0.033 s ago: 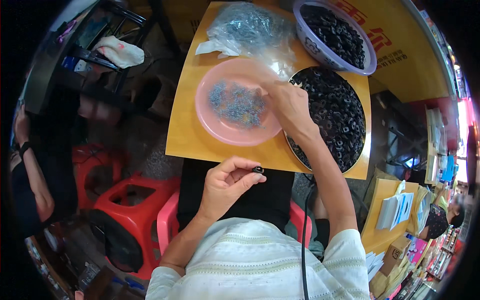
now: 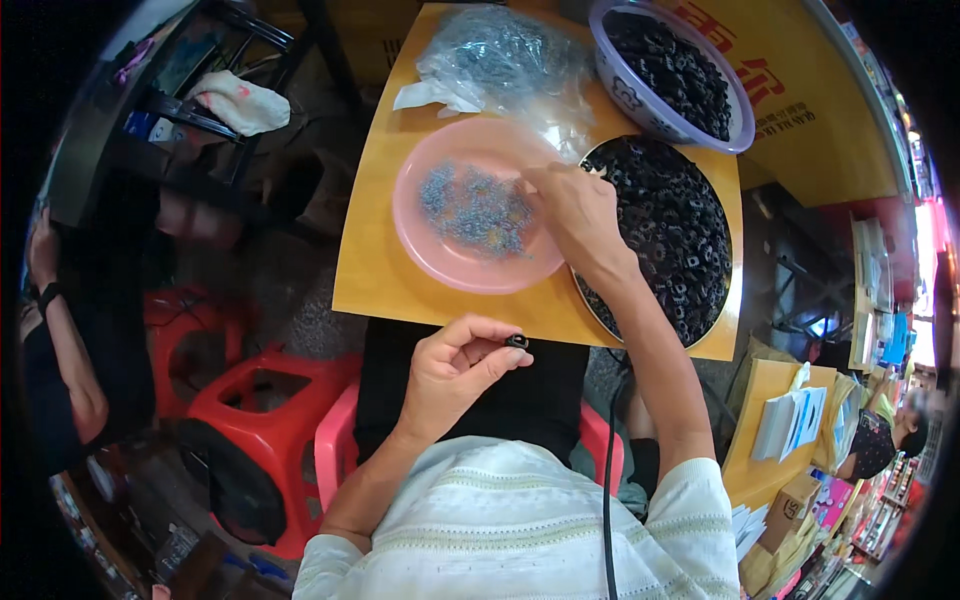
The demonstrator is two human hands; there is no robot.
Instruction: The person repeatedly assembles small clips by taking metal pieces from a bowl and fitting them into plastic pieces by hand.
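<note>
Between the thumb and forefinger of my left hand (image 2: 462,370) is a small black plastic piece (image 2: 516,341) with a hollow opening, just off the table's near edge. My right hand (image 2: 575,205) reaches over the right rim of a pink bowl (image 2: 420,255), its fingers pinched together. Whatever those fingertips hold, if anything, is too small to make out. Inside the bowl lies a loose heap of tiny blue-grey metallic bits (image 2: 475,208). Partly under my right forearm, a round tray holds many black plastic pieces (image 2: 665,240).
At the back of the yellow table (image 2: 372,285) lies a clear plastic bag (image 2: 495,55) of greyish bits. A lilac basin (image 2: 742,125) of black pieces stands at the back right. Red stools (image 2: 265,395) are on the left, near another person's arm (image 2: 75,355). A black cable (image 2: 607,500) hangs before my shirt.
</note>
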